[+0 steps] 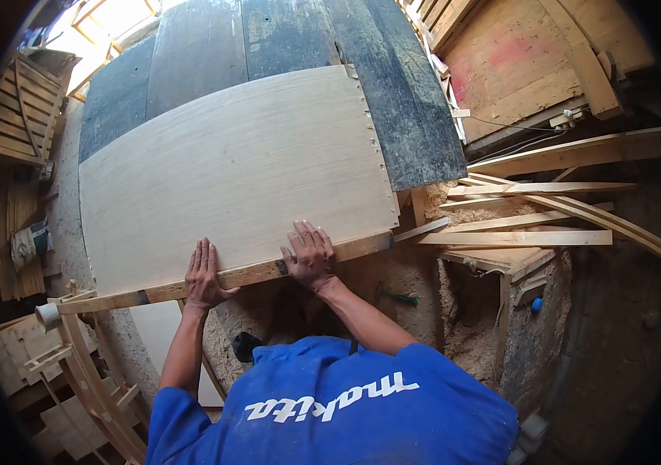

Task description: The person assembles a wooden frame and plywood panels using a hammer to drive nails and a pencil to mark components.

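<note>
A large pale plywood sheet lies flat in front of me on dark boards. Along its near edge runs a wooden rail with dark patches. My left hand rests at the near edge, fingers stretched forward onto the sheet and thumb out to the right along the rail. Farther right, my right hand lies flat over the same edge with its fingers spread. Neither hand is closed around anything. The sheet's right edge is notched and rough.
Dark worn boards reach out beyond the sheet. On the right, loose wood strips lie crossed above sawdust, near a wooden box. Slatted wood stands at left, and a wooden frame is at lower left.
</note>
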### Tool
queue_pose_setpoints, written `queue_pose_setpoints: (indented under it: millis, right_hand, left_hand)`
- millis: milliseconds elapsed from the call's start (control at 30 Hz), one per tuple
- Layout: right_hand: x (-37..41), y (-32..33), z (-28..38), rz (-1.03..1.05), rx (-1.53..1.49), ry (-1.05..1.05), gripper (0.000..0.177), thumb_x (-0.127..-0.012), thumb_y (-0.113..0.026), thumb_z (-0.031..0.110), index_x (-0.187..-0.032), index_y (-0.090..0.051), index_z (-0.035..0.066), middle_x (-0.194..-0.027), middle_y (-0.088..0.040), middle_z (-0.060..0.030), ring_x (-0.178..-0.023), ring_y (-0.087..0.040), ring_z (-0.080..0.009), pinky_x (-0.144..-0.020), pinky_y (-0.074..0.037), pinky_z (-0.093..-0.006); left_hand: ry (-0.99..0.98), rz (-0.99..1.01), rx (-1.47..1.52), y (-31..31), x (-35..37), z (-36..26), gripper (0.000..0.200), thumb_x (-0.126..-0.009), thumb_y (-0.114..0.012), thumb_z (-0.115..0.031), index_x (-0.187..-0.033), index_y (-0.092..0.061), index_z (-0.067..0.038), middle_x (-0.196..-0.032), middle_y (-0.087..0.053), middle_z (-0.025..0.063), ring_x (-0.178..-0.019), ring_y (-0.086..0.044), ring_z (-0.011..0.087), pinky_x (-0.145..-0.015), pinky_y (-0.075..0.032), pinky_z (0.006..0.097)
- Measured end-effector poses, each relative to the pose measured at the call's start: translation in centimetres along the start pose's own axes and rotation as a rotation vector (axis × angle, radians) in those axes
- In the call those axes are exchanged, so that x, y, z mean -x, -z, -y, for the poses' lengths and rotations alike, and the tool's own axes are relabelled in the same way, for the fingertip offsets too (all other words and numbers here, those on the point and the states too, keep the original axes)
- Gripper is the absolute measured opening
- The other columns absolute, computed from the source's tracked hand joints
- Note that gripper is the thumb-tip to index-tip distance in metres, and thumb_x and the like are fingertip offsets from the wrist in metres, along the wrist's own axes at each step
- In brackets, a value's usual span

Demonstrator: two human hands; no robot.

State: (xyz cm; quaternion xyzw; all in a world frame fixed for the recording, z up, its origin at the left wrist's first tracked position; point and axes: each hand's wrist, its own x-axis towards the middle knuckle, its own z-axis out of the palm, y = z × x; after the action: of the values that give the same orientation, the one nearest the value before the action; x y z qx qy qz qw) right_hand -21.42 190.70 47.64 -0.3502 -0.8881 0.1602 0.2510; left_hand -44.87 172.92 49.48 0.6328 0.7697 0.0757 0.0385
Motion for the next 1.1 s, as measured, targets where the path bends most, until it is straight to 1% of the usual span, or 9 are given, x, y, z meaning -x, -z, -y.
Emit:
queue_pose_setpoints:
  millis: [33, 100, 200, 433, 633, 833, 900, 1000, 1100]
  right_hand:
    - [-0.7, 0.0, 0.0, -0.005, 0.002, 0.004, 0.033, -0.085, -0.065, 0.032, -0.103, -0.068, 0.005, -0.129, -0.060, -0.0169, -0.125, -0.053, -0.0318, -0.103, -0.040, -0.0496]
    - [-2.2, 0.1, -0.1, -0.006, 0.008, -0.015, 0.031, -0.084, -0.066, 0.031, -0.102, -0.070, 0.006, -0.127, -0.061, -0.0140, -0.123, -0.055, -0.0301, -0.104, -0.040, -0.0467]
    - [-3.8, -0.6, -0.6, -0.022, -0.005, 0.002, 0.032, -0.086, -0.064, 0.032, -0.104, -0.068, 0.005, -0.127, -0.061, -0.0163, -0.124, -0.054, -0.0316, -0.103, -0.040, -0.0488]
    - [-9.3, -2.3, -1.8, -0.060, 0.006, 0.002, 0.030, -0.085, -0.064, 0.030, -0.103, -0.069, 0.006, -0.126, -0.062, -0.0155, -0.123, -0.055, -0.0318, -0.103, -0.042, -0.0480]
    - [-14.6, -3.3, -2.6, -0.065, 0.001, 0.001, 0.032, -0.085, -0.062, 0.032, -0.102, -0.067, 0.005, -0.127, -0.062, -0.0161, -0.123, -0.055, -0.0316, -0.104, -0.041, -0.0475]
    - [-19.8, -4.2, -3.6, -0.070, -0.003, 0.001, 0.031, -0.085, -0.062, 0.031, -0.101, -0.067, 0.005, -0.125, -0.063, -0.0163, -0.120, -0.057, -0.0318, -0.103, -0.042, -0.0471]
    - [-21.6, -4.6, -3.9, -0.092, -0.011, 0.011, 0.030, -0.084, -0.062, 0.027, -0.102, -0.067, 0.005, -0.123, -0.063, -0.0169, -0.117, -0.058, -0.0336, -0.101, -0.045, -0.0467]
    - [-24.8, -5.3, -4.4, -0.112, -0.012, 0.014, 0.029, -0.083, -0.063, 0.026, -0.101, -0.067, 0.004, -0.121, -0.064, -0.0168, -0.116, -0.059, -0.0335, -0.100, -0.045, -0.0456]
    - [-28.0, -6.9, -5.4, -0.130, -0.030, 0.015, 0.029, -0.082, -0.063, 0.028, -0.099, -0.067, 0.004, -0.122, -0.063, -0.0167, -0.116, -0.058, -0.0326, -0.101, -0.044, -0.0471]
  left_hand:
    - [-0.004, 0.007, -0.008, 0.0, -0.6, 0.4, 0.116, -0.057, -0.081, -0.057, -0.140, -0.038, 0.012, -0.150, -0.033, 0.0319, -0.142, -0.033, 0.0427, -0.118, -0.027, 0.0490]
    - [-0.011, 0.002, -0.018, 0.2, -1.7, 1.1, 0.115, -0.058, -0.081, -0.057, -0.140, -0.039, 0.013, -0.150, -0.033, 0.0320, -0.141, -0.033, 0.0429, -0.118, -0.028, 0.0490]
    - [-0.031, -0.056, -0.017, 0.1, -3.4, 2.1, 0.113, -0.059, -0.080, -0.057, -0.139, -0.040, 0.013, -0.150, -0.034, 0.0321, -0.141, -0.034, 0.0431, -0.117, -0.028, 0.0487]
    - [-0.044, -0.071, -0.047, 0.4, -8.4, 4.8, 0.112, -0.060, -0.079, -0.058, -0.139, -0.041, 0.013, -0.149, -0.035, 0.0317, -0.141, -0.034, 0.0429, -0.117, -0.029, 0.0476]
    - [-0.046, -0.092, -0.058, 1.0, -13.1, 7.2, 0.110, -0.062, -0.079, -0.057, -0.138, -0.042, 0.013, -0.149, -0.036, 0.0314, -0.141, -0.034, 0.0418, -0.117, -0.029, 0.0470]
    - [-0.051, -0.076, -0.100, 1.5, -17.9, 9.7, 0.107, -0.063, -0.078, -0.054, -0.138, -0.042, 0.012, -0.149, -0.037, 0.0295, -0.141, -0.035, 0.0399, -0.117, -0.031, 0.0451]
    - [-0.017, -0.067, -0.087, 2.1, -19.6, 10.0, 0.106, -0.062, -0.080, -0.051, -0.139, -0.042, 0.011, -0.150, -0.036, 0.0285, -0.142, -0.035, 0.0389, -0.117, -0.031, 0.0442]
    - [-0.018, -0.070, -0.097, 1.8, -22.6, 12.2, 0.106, -0.061, -0.081, -0.049, -0.140, -0.041, 0.010, -0.150, -0.036, 0.0278, -0.142, -0.034, 0.0381, -0.117, -0.031, 0.0437]
    - [-0.027, -0.067, -0.109, 1.7, -25.6, 14.1, 0.104, -0.062, -0.081, -0.048, -0.140, -0.042, 0.009, -0.151, -0.036, 0.0275, -0.142, -0.034, 0.0379, -0.117, -0.031, 0.0434]
